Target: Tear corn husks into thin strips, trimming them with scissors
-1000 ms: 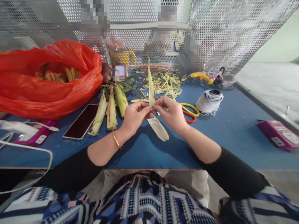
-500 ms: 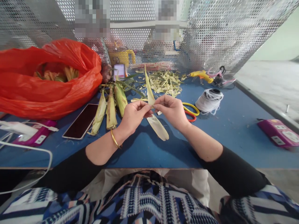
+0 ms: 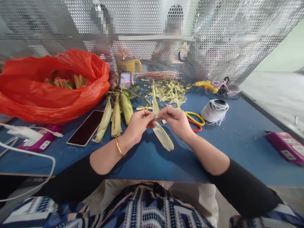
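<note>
My left hand (image 3: 140, 124) pinches the middle of a pale corn husk (image 3: 163, 136); one end tapers up and away, and the broad end hangs toward me. My right hand (image 3: 176, 122) is closed, its fingertips at the same gathered spot. A thin strip seems to run between the two hands, too small to make out fully. Scissors with yellow and red handles (image 3: 198, 118) lie just behind my right hand, their blades hidden. To the left of my left hand lie several ears of corn in their husks (image 3: 116, 122).
A red plastic bag (image 3: 80, 103) stands at the left, by a phone (image 3: 85, 128) and a purple power strip (image 3: 46, 143). Husk scraps (image 3: 174, 91) are heaped at the back, before a perforated metal screen (image 3: 147, 25). Right: white thread spool (image 3: 214, 112), yellow glue gun (image 3: 206, 85), purple socket box (image 3: 285, 146).
The whole view has shifted slightly, so everything sits lower and a little to the right. Both hands keep their hold on the husk, and my right fingers have turned slightly at the pinched spot.
</note>
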Demonstrator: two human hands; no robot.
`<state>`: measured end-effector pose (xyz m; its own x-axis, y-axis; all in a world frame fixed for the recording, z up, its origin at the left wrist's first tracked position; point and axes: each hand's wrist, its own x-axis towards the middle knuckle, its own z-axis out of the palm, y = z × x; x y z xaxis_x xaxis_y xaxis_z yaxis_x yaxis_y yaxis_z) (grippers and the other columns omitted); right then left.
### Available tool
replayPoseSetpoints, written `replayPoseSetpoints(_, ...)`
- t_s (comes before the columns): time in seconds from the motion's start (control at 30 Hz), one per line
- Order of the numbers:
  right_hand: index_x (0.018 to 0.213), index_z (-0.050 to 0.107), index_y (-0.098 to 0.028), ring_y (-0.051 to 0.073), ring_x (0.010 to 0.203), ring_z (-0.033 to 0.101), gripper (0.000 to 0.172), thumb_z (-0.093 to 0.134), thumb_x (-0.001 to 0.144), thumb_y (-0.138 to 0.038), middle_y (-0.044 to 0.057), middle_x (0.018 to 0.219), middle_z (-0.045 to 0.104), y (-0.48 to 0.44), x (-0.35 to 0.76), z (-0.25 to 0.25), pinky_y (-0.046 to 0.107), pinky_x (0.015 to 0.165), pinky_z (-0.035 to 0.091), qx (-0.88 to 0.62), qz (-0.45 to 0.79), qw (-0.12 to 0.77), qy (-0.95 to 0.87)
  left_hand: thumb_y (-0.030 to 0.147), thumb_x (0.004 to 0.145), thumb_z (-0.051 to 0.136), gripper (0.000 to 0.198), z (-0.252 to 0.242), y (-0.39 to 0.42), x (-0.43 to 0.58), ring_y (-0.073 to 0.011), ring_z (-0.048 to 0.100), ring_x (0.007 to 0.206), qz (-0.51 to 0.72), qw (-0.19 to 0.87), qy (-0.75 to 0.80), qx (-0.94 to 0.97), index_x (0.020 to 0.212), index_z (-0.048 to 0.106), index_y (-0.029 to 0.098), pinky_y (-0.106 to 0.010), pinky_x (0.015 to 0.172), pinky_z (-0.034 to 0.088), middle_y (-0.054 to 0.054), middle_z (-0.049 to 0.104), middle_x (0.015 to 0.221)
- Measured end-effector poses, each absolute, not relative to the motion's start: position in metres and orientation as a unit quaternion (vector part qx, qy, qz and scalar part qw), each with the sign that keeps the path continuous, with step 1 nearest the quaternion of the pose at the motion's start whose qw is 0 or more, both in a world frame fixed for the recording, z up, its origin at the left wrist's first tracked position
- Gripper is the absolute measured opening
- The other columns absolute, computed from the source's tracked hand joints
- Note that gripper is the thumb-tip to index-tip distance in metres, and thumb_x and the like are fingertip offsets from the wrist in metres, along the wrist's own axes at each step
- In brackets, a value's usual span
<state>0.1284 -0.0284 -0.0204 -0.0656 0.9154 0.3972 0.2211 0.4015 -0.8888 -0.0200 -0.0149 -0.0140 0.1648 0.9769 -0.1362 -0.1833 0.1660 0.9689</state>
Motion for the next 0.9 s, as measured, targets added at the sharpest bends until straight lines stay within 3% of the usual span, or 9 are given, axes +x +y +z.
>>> replayPoseSetpoints(0.17, 0.082, 0.069, -0.019, 0.015, 0.075, 0.064, 0.009, 0.061, 0.079, -0.019, 0.001, 0.079, 0.07, -0.0285, 0.1291, -0.0211, 0.03, 0.072, 0.05, -0.441, 0.281, 0.508, -0.684, 0.008, 0.078, 0.064, 0.01, -0.009, -0.0146, -0.021, -0.0075, 0.058, 0.044, 0.466, 0.657, 0.439, 0.398, 0.07, 0.062, 0.012, -0.018, 0.049, 0.051, 0.0, 0.065, 0.056)
replayPoseSetpoints(0.43, 0.078, 0.07, -0.022, 0.016, 0.076, 0.064, 0.008, 0.063, 0.079, -0.018, 0.0, 0.076, 0.071, -0.0288, 0.1303, -0.0178, 0.031, 0.076, 0.049, -0.442, 0.227, 0.496, -0.712, 0.008, 0.076, 0.066, 0.012, -0.0082, -0.0148, -0.0211, -0.0086, 0.06, 0.044, 0.463, 0.671, 0.437, 0.382, 0.068, 0.06, 0.013, -0.019, 0.05, 0.051, 0.0, 0.064, 0.055)
replayPoseSetpoints(0.7, 0.075, 0.068, -0.021, 0.014, 0.069, 0.06, 0.006, 0.063, 0.078, -0.021, -0.002, 0.071, 0.069, -0.0297, 0.1289, -0.0177, 0.027, 0.067, 0.047, -0.482, 0.26, 0.497, -0.673, 0.014, 0.072, 0.07, 0.01, -0.0096, -0.0158, -0.0214, -0.0092, 0.06, 0.05, 0.47, 0.646, 0.44, 0.41, 0.065, 0.062, 0.013, -0.018, 0.046, 0.048, 0.001, 0.063, 0.057)
replayPoseSetpoints(0.9, 0.074, 0.062, -0.02, 0.014, 0.067, 0.057, 0.009, 0.057, 0.081, -0.023, -0.001, 0.069, 0.066, -0.0315, 0.1277, -0.0174, 0.027, 0.065, 0.044, -0.494, 0.242, 0.493, -0.674, 0.02, 0.07, 0.07, 0.01, -0.0141, -0.017, -0.0185, -0.0089, 0.06, 0.048, 0.487, 0.609, 0.432, 0.453, 0.066, 0.064, 0.014, -0.02, 0.052, 0.05, -0.001, 0.068, 0.061)
